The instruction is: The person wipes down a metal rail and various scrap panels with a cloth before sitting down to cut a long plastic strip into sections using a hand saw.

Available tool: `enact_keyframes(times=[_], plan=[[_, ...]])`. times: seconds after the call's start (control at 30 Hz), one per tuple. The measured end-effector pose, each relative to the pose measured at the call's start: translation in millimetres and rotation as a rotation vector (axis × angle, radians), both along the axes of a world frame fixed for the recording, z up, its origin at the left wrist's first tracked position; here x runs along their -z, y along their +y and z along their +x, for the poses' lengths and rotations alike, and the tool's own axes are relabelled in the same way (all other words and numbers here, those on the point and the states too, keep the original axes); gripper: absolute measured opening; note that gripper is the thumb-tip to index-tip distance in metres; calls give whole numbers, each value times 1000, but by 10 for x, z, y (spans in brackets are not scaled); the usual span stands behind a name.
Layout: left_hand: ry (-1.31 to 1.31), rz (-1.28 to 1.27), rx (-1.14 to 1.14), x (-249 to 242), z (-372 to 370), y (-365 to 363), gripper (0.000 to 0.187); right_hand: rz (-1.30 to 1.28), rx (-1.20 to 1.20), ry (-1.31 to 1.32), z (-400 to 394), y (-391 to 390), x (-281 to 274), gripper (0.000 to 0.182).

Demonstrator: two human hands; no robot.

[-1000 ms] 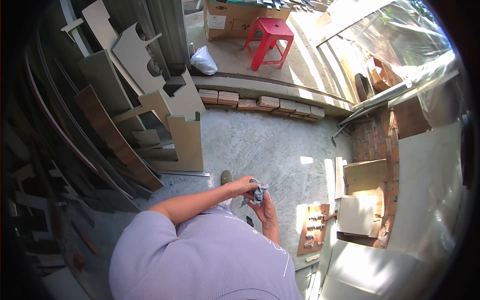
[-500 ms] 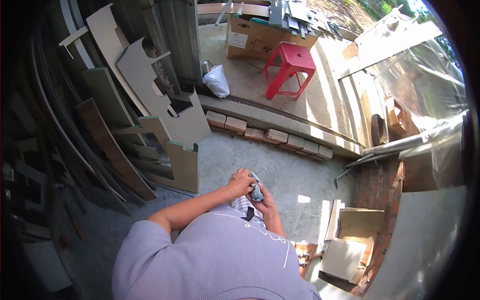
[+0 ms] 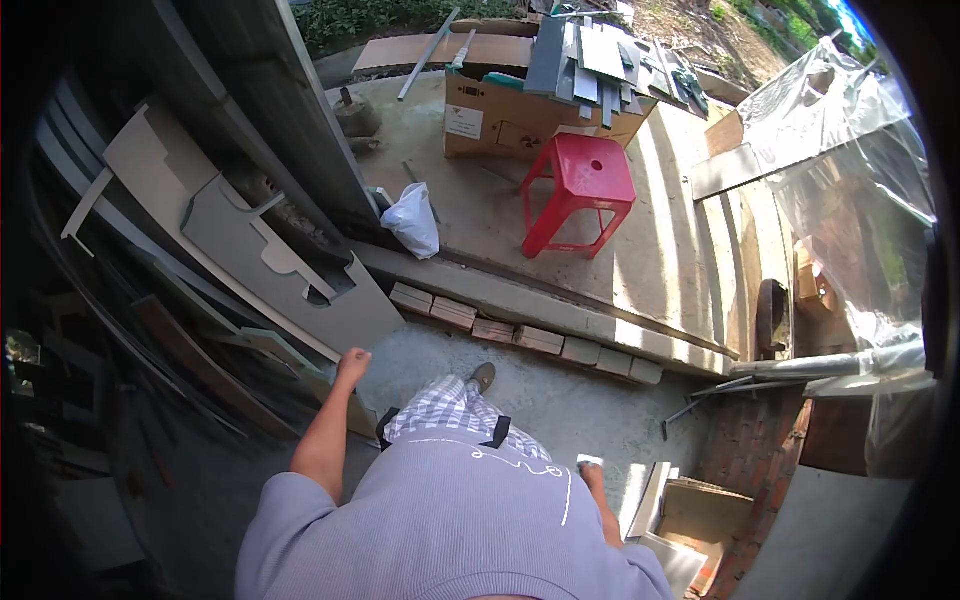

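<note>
My left hand (image 3: 354, 364) is held out to the left with its fingers curled in and nothing showing in them. It is beside the lower edge of a large grey cut-out board (image 3: 345, 315) that leans with other panels. My right hand (image 3: 591, 470) hangs low on the right, small in view, its fingers mostly hidden. A bright patch of sunlight on the floor lies right at that hand, and a cardboard box (image 3: 712, 497) stands to its right. The grey-blue cloth-like thing seen earlier is out of sight; I cannot tell whether my right hand holds it.
Ahead, a row of bricks (image 3: 492, 331) lines a raised concrete step (image 3: 480, 284). On it stand a red plastic stool (image 3: 592, 165), a white plastic bag (image 3: 412, 222) and a carton (image 3: 480, 135) topped with grey strips (image 3: 597, 52). Metal tubes (image 3: 690, 408) jut out at right.
My hands have moved apart from in front of my waist, left hand to the left and right hand to the right. The grey-blue thing no longer shows. The stool and step appear closer, and one shoe shows.
</note>
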State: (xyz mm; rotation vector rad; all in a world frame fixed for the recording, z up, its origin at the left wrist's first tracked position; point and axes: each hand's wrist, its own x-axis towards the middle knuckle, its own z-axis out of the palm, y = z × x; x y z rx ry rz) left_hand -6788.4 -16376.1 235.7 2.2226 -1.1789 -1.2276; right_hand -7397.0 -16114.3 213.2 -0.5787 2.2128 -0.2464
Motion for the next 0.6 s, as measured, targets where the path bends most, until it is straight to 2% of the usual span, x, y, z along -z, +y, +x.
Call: enact_keyframes(times=[0.07, 0.1, 0.13, 0.2, 0.27, 0.3, 0.37, 0.43, 0.5, 0.6], plan=[[106, 110, -378, -163, 169, 141, 30, -23, 43, -101, -210, -197, -334, 26], [188, 133, -529, -140, 270, 217, 29, -138, 170, -171, -279, -327, -337, 25], [204, 190, -583, -83, 313, 307, 27, -143, 165, -167, -329, -516, -357, 25], [198, 226, -623, -39, 225, 456, 28, -235, 160, -322, -334, -932, -393, 27], [96, 478, -474, -119, 24, 444, 29, -329, 22, -295, -256, -1374, -362, 34], [102, 476, -480, -32, -46, 356, 29, -318, -18, -303, -242, -1615, -278, 34], [-64, 402, 83, 228, -192, 103, 31, -308, -72, -306, -165, -2122, -310, 35], [11, 242, -17, -114, -612, -311, 31, -425, -272, -271, -6, -2580, -560, 36], [70, -5, 25, -41, -801, -741, 34, -400, -322, -316, 21, -2918, -539, 37], [145, -22, -51, -371, -1143, -1432, 36, -359, -394, -319, 78, -3381, -653, 39]])
